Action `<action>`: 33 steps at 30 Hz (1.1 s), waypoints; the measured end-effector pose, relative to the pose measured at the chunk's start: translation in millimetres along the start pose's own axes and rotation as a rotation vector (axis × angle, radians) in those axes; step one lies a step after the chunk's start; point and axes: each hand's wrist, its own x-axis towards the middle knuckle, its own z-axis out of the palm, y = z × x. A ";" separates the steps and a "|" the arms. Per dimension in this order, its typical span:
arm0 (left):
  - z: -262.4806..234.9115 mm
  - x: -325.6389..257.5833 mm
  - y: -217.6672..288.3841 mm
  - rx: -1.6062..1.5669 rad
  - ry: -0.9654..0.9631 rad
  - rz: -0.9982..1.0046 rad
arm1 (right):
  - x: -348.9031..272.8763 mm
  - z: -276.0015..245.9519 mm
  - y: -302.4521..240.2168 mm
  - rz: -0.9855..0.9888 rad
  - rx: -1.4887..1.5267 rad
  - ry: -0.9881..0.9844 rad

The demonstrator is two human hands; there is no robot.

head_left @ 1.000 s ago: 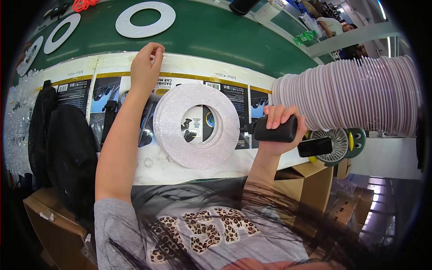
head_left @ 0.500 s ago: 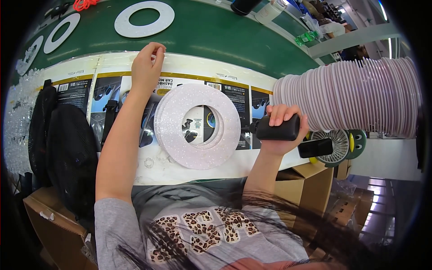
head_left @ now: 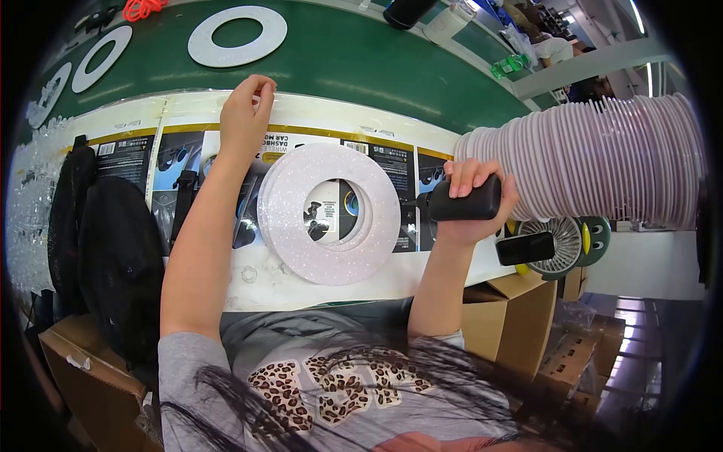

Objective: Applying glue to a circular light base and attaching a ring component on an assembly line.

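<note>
My right hand point(head_left: 482, 192) is wrapped round a black rounded handheld device point(head_left: 463, 200) with a narrow neck pointing left. The neck reaches close to the right edge of a stack of white speckled flat rings point(head_left: 331, 264). These rings lie slightly offset on the printed sheet, which shows through their centre hole. Beyond them to the left, my left hand point(head_left: 248, 113) is closed with curled fingers over the sheet's far edge. Whatever it may hold is hidden.
Single white rings point(head_left: 260, 53) lie on the green tabletop point(head_left: 339, 60) at the far side. A long row of stacked rings point(head_left: 580, 169) stands at right, above a small fan point(head_left: 553, 241). Black bags point(head_left: 120, 256) and clear beaded strands point(head_left: 34, 211) sit at left; cardboard boxes point(head_left: 504, 324) stand below.
My right hand and the black device have shifted slightly up. My left hand stays nearly still, and the view has moved a little.
</note>
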 end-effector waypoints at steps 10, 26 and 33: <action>0.7 -1.7 0.1 -0.009 0.006 0.022 | -2.4 -3.4 8.2 0.050 -0.033 -0.005; 0.6 -0.3 0.2 -0.020 -0.003 -0.004 | 9.7 7.3 -10.2 0.014 0.036 -0.021; -1.1 -1.7 -1.0 -0.024 0.004 0.001 | 22.1 40.2 16.6 0.042 0.034 -0.074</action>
